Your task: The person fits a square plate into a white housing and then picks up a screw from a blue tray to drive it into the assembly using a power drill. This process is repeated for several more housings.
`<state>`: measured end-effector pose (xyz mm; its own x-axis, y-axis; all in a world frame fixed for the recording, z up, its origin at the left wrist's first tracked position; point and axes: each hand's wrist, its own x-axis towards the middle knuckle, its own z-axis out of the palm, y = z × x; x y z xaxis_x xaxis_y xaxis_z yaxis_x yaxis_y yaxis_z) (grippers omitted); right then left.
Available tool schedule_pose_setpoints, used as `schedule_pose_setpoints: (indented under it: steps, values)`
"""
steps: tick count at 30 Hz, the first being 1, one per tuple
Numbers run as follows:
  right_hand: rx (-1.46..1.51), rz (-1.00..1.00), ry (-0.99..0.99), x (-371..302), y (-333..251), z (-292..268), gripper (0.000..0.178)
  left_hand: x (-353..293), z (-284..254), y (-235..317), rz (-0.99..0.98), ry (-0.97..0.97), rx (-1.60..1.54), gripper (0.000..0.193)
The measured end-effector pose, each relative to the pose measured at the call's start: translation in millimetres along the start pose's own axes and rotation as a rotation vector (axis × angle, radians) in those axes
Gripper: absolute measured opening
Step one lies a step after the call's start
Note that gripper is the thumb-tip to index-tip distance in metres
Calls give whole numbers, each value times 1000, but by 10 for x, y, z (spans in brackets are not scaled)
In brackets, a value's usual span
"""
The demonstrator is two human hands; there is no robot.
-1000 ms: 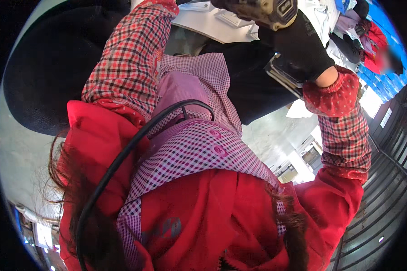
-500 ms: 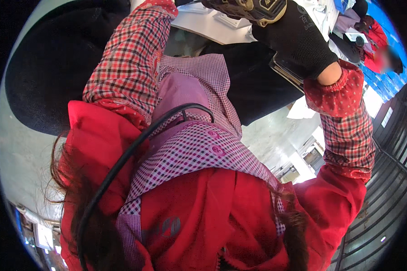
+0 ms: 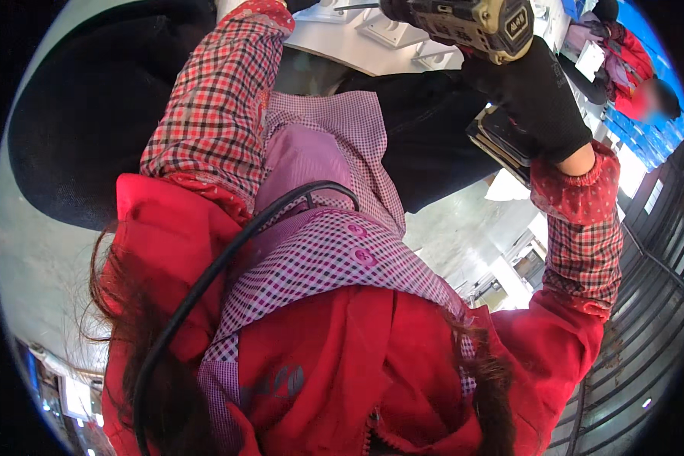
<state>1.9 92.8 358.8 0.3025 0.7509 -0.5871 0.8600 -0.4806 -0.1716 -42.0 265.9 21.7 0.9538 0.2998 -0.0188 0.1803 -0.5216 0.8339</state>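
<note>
In my right hand point(image 3: 536, 95), gloved in black, is a cordless drill point(image 3: 463, 21) with a dark and tan body. My fingers are wrapped round its grip, and its battery base point(image 3: 501, 140) shows below the wrist side of the hand. The drill's front points left over the white table point(image 3: 323, 42). Its tip is slim and reaches toward the white square parts point(image 3: 391, 32) lying there. Of my left hand point(image 3: 301, 4) only a dark gloved bit shows at the top edge; its fingers are out of the picture.
Another person in red point(image 3: 634, 61) works at the upper right, holding a white piece point(image 3: 590, 61), beside blue stacked material point(image 3: 638, 140). A black cable point(image 3: 205, 281) runs across my front. Dark ribbed flooring point(image 3: 623, 372) lies at the right.
My right hand and the drill have shifted right and somewhat nearer to me. More of the drill's battery base shows. The left arm has hardly moved.
</note>
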Motion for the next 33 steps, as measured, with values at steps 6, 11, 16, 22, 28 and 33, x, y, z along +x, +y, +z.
schedule_pose_setpoints:
  steps: [6, 11, 16, 22, 28, 33]
  values:
    - [124, 169, 20, -57, 25, 113, 31, -20, -212, 113, 6, -39, -149, 50]
    - [-124, -44, 31, -37, 201, 184, 30, -29, -111, 23, -32, 13, -94, 52]
    - [297, 246, 91, 1, 88, 198, 29, -27, -89, -10, 46, 23, -71, 54]
    - [149, 62, 94, 33, 137, 178, 28, -30, -138, 61, -69, -29, -59, 57]
    - [-284, -291, 123, 78, 270, 194, 31, -31, -72, -13, -64, 10, -23, 56]
    - [188, 169, 24, 90, 230, 156, 32, -20, 30, -170, 37, 41, -7, 56]
